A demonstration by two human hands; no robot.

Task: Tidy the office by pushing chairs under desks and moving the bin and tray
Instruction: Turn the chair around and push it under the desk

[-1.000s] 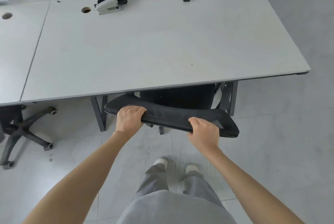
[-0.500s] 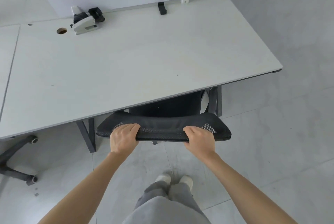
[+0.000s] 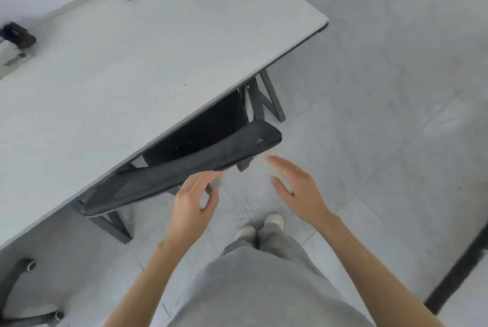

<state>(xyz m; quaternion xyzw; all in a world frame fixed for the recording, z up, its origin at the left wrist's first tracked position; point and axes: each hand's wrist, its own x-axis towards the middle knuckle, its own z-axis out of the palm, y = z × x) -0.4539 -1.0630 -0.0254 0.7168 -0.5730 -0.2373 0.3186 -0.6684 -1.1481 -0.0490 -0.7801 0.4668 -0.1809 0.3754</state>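
I saw the black chair (image 3: 182, 168) tucked under the white desk (image 3: 148, 62), only its backrest top showing past the near desk edge. My left hand (image 3: 191, 208) hung just near that top, fingers loosely spread and holding nothing. My right hand (image 3: 298, 192) was apart from the chair, fingers relaxed, over the grey floor (image 3: 383, 128).

We've got the black chair (image 3: 184, 168) tucked under the white desk (image 3: 148, 44), both hands loose: left hand (image 3: 192, 205) at 6 o'clock of its backrest, right hand (image 3: 298, 192) off it.
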